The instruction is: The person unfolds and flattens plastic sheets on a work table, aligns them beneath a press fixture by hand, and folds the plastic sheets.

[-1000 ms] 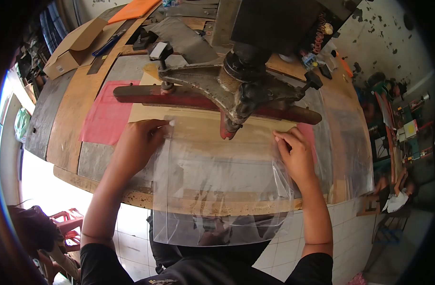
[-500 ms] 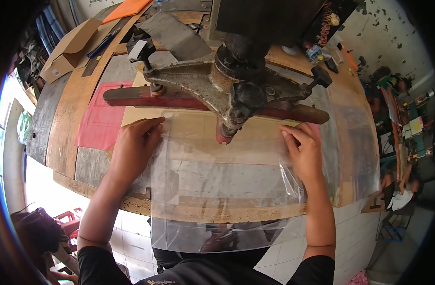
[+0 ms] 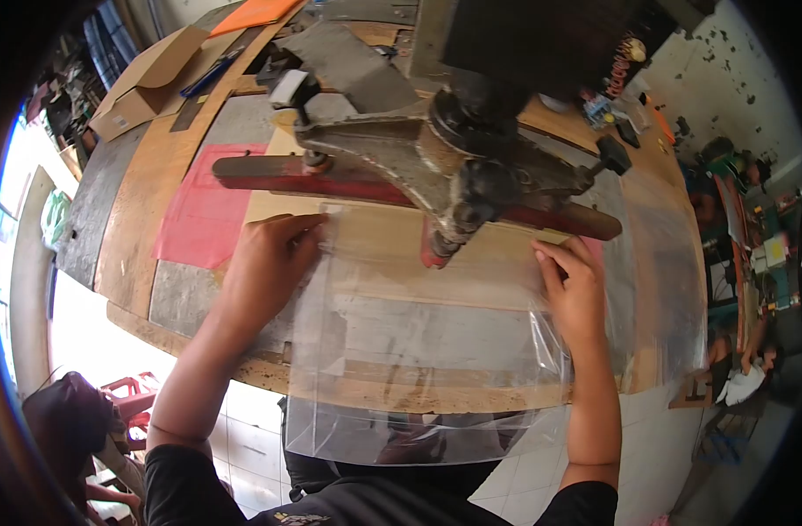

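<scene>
A clear plastic sheet (image 3: 418,351) lies over the table edge and hangs down toward my body. My left hand (image 3: 278,259) pinches its upper left corner, and my right hand (image 3: 572,280) pinches the upper right side. Just beyond my fingers is a long red press bar (image 3: 366,186), carried by a grey metal bracket (image 3: 375,145). Under the bar and the sheet's far edge lies a tan sheet (image 3: 269,206). To the left of it a red sheet (image 3: 199,219) rests on the table.
An open cardboard box (image 3: 147,88) stands at the back left, near an orange sheet (image 3: 252,16). More clear plastic (image 3: 668,298) drapes over the table's right side. One person (image 3: 72,421) is at the lower left, another (image 3: 741,373) at the far right.
The view has shifted slightly. Both hands keep their pinch on the clear sheet; my right hand is a little farther from my left than a second ago, and the sheet looks spread wider.
</scene>
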A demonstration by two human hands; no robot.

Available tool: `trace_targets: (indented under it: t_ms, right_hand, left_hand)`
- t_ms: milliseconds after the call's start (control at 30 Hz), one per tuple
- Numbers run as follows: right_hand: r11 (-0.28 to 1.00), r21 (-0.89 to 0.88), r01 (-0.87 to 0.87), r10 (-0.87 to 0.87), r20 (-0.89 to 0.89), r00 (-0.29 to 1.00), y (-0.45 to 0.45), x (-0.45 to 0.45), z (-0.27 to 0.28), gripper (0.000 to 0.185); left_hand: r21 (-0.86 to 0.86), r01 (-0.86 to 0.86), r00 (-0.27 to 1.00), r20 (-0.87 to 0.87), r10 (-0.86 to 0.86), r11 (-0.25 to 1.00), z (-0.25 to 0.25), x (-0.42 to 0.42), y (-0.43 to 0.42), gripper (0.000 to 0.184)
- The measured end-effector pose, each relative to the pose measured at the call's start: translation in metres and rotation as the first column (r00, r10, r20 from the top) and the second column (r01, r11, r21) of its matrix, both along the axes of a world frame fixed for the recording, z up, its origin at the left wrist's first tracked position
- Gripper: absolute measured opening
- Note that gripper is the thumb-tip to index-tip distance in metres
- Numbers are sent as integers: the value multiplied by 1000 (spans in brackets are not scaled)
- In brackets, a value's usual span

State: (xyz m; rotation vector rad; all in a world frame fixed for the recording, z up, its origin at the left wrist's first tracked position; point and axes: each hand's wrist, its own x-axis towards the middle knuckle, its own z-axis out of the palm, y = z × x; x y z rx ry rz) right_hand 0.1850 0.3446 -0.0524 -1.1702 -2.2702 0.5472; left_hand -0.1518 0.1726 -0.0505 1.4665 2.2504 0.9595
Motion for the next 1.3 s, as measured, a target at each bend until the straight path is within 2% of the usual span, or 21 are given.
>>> trace_targets:
  t_ms: [67, 233, 300, 667, 767, 1067, 1300]
  right_hand:
    - [999, 33, 10, -10, -6, 1000, 0, 0, -1, 20]
    - [999, 51, 3, -4, 12, 1000, 0, -1, 0, 21]
    - [997, 70, 16, -17, 20, 1000, 0, -1, -1, 20]
    - [998, 50, 37, -39, 50, 998, -2, -4, 3, 20]
    - [996, 94, 1, -4, 37, 999, 0, -3, 1, 20]
    - [998, 56, 17, -18, 17, 1000, -1, -4, 1, 19]
    - [994, 109, -5, 4, 6, 1000, 0, -3, -3, 19]
  left_hand:
    - [53, 51, 998, -32, -49, 997, -3, -1, 0, 25]
    - [88, 23, 1000, -21, -21, 996, -8, -3, 1, 24]
    - [124, 63, 997, -59, -56, 990, -13, -5, 0, 26]
    - [139, 78, 996, -51, -71, 987, -11, -7, 0, 27]
    - [128, 94, 994, -67, -86, 987, -12, -7, -2, 28]
    - [76, 60, 998, -13, -59, 995, -11, -7, -2, 26]
    - [95, 75, 996, -44, -71, 993, -10, -6, -1, 27]
